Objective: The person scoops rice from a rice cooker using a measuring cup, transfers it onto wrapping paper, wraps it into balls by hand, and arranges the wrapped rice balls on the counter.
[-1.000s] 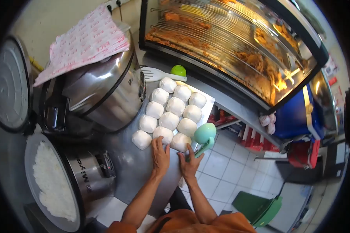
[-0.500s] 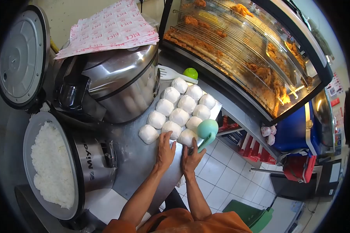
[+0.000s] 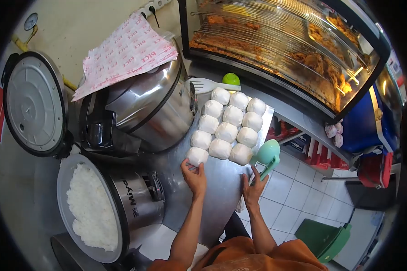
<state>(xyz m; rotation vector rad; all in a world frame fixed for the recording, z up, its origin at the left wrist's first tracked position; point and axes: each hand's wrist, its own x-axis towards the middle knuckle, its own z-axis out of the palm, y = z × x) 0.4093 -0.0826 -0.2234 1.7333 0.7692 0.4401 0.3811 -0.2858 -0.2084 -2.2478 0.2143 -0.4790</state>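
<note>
White paper-wrapped rice balls lie in close rows on the metal counter. My left hand has its thumb and fingers against the near side of the wrapped rice ball at the front left corner. My right hand is by the counter's right edge, thumb and forefinger apart. Beside it is a mint-green scoop, whose handle runs down close to my right fingers; I see no firm grip on it. A white slotted spatula and a lime-green cup lie behind the rows.
An open rice cooker full of rice stands at left. Behind it is a closed steel cooker topped with printed paper sheets. A glass display case of fried food fills the back right. A green bin stands below.
My left hand has moved from the middle front ball to the left corner one. My right hand has drawn slightly away from the right front ball. The camera view has shifted.
</note>
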